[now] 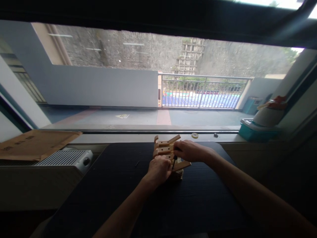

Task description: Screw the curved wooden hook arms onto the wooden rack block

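Observation:
A light wooden piece with several slats and dark holes (163, 150) rests on the dark table. My left hand (159, 168) is closed on its near left part, the fingers wrapped round the wood. Above its right side my right hand (189, 151) grips a screwdriver (174, 161) with a dark handle, its shaft pointing down at the wood near my left fingertips. The tip's contact point is too small to make out. One slat (182, 165) slants out toward the right, beneath my right hand. Under the wood shows a brownish block (178, 175).
A small dark screw-like piece (137, 163) lies on the black tabletop (111, 185). On the window sill are a tape roll (194, 135), a small dark object (216, 135) and a teal box (257, 130). A brown cardboard envelope (37, 143) lies over a white radiator (66, 158) at left.

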The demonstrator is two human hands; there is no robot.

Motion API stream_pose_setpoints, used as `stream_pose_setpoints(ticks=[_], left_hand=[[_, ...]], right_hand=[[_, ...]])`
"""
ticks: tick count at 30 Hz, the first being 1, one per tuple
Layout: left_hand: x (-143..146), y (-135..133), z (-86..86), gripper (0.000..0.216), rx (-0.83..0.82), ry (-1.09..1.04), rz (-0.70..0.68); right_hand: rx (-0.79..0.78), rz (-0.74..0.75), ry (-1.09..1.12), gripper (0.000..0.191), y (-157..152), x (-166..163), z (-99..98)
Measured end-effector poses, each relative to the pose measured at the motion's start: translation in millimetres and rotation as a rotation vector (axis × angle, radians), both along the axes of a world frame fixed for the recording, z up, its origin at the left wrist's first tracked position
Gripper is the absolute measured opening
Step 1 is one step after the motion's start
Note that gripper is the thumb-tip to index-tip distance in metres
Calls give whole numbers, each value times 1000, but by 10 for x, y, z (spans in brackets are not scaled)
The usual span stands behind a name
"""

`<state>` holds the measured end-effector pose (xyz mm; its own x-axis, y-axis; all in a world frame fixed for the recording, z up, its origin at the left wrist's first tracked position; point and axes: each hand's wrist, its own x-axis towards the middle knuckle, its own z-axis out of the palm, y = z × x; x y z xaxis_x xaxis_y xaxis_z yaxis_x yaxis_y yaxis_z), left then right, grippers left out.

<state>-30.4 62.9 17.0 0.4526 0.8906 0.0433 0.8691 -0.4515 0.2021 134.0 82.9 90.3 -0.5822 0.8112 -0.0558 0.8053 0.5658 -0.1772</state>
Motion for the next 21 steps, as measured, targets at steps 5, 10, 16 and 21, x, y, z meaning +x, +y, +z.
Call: stream_pose_setpoints(ticks=[5,10,16,21], left_hand=[[-9,6,-5,16,-9,-5,4],[-2,-2,21,16,-22,-9,3],[6,-17,55,14,-40,-3,4],[-1,-18,48,14,-34,-1,1]], right_hand=[[-23,41,-5,23,41,7,63],[-33,105,-17,19,27,39,120],[2,68,-49,20,2,-3,68],[-5,51,-68,23,0,-24,103]])
